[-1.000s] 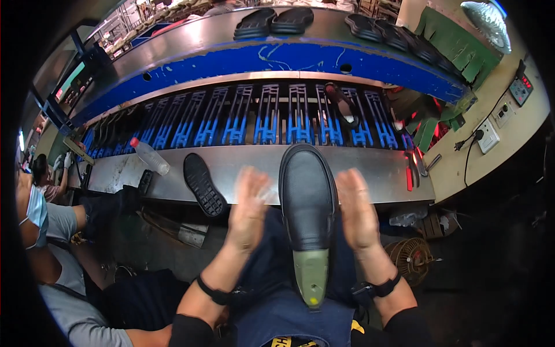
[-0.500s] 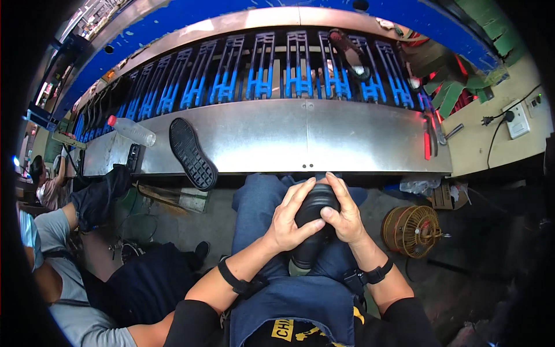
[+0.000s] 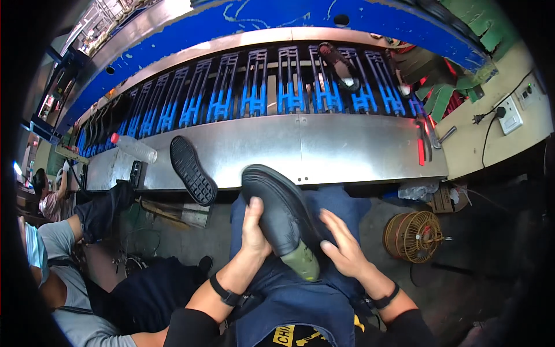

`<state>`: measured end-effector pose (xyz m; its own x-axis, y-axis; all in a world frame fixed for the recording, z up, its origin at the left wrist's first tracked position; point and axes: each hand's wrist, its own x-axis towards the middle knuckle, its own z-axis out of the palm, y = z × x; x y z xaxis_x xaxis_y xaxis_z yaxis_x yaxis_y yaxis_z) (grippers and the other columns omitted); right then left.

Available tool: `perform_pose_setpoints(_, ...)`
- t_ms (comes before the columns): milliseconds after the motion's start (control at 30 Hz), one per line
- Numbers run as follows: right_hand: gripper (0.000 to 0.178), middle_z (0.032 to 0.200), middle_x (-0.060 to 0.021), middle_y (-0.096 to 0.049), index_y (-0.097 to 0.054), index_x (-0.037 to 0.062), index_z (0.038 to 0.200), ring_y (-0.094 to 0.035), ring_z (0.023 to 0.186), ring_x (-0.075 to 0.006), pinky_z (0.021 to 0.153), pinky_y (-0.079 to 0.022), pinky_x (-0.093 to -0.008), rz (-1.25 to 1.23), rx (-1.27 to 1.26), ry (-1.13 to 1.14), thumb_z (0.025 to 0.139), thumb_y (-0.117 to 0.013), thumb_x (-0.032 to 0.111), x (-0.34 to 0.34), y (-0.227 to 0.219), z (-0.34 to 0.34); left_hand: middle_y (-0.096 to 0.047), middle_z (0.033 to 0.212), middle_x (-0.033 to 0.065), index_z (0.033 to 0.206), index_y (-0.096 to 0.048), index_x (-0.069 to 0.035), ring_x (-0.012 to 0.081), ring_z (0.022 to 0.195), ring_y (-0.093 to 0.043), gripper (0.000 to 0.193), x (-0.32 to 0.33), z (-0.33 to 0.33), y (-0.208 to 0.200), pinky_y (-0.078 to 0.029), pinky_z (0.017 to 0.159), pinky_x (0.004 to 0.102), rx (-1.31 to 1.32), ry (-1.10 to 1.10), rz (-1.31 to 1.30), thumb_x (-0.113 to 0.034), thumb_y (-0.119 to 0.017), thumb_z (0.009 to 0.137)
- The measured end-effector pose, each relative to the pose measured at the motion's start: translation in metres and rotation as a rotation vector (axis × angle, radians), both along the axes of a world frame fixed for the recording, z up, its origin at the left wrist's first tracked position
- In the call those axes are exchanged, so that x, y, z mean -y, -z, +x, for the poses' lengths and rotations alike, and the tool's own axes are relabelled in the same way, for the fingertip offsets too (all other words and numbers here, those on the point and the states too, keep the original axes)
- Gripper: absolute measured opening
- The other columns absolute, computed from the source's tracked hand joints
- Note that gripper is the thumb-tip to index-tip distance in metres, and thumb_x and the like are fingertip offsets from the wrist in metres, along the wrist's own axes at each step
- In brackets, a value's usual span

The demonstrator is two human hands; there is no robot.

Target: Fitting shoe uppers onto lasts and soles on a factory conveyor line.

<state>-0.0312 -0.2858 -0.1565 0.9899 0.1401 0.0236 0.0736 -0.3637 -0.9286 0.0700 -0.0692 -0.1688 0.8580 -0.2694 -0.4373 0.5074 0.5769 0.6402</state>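
A black shoe (image 3: 276, 217) with a thick sole lies tilted above my lap, its toe up near the bench edge. The olive-green heel end (image 3: 300, 261) points toward me. My left hand (image 3: 253, 230) grips the shoe's left side, thumb on the upper and the other fingers hidden beneath. To the right of the shoe is my right hand (image 3: 345, 246), slightly blurred, its fingers apart and holding nothing; whether it touches the sole edge I cannot tell. A loose black sole (image 3: 193, 172) rests tread up on the metal bench (image 3: 254, 139), left of the shoe.
Blue racks (image 3: 254, 101) line up behind the bench, with a dark shoe (image 3: 338, 65) on them. A plastic bottle (image 3: 134, 148) lies at left. Red-handled pliers (image 3: 422, 144) are at right. A wicker basket (image 3: 414, 237) stands on the floor. Another person (image 3: 81, 277) sits at left.
The shoe has turned from end-on to its side showing, toe swung up and left. My right hand has come off it and moved right; my left hand has shifted left along it.
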Motion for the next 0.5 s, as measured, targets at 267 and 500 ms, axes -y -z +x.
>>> perform_pose_setpoints(267, 0.050, 0.112, -0.0233, -0.067, -0.067, -0.0080, 0.102, -0.064, 0.106, -0.0312, 0.096, -0.048, -0.0399, 0.051, 0.119, 0.517, 0.105, -0.036, 0.031, 0.064, -0.027, -0.033, -0.046, 0.143, 0.0229, 0.137, -0.049, 0.001, 0.0402, 0.129, -0.049, 0.091, 0.005, -0.010, -0.011, -0.040, 0.106, 0.0490, 1.500, 0.758, 0.948, -0.044, -0.088, 0.068)
perform_pose_setpoints(500, 0.062, 0.104, -0.0205, -0.069, -0.069, -0.0067, 0.097, -0.065, 0.097, -0.0262, 0.091, -0.049, -0.0366, 0.457, -0.078, 0.636, 0.108, -0.029, 0.039, 0.083, 0.025, 0.010, -0.053, 0.135, 0.0215, 0.137, -0.046, 0.004, 0.0352, 0.126, -0.053, 0.093, 0.057, 0.044, 0.011, -0.041, 0.099, 0.0438, 1.502, 0.907, 0.688, -0.047, -0.084, 0.070)
